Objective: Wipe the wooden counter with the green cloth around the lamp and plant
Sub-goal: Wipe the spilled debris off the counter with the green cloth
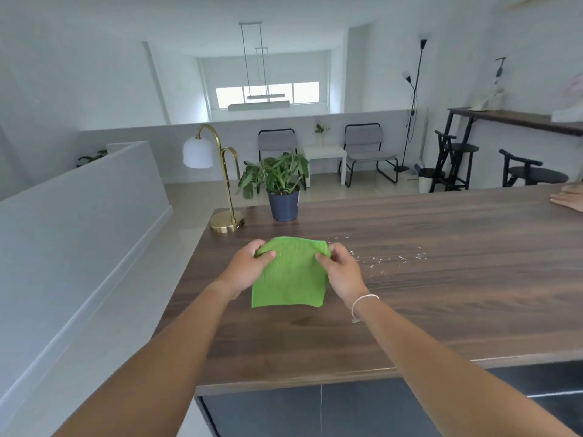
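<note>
A green cloth (290,275) lies on the dark wooden counter (441,294), its far edge lifted. My left hand (244,268) pinches the cloth's far left corner and my right hand (340,271) pinches its far right corner. Beyond the cloth, at the counter's far left corner, stands a brass lamp (225,197) with a white shade. Just right of the lamp is a potted plant (280,187) in a dark blue pot. Small water drops (391,258) glisten on the wood to the right of the cloth.
Another person's hand (568,198) rests on the counter at the far right edge. A white half wall (79,222) runs along the left. Behind the counter are chairs, a white side table, bar stools and a floor lamp.
</note>
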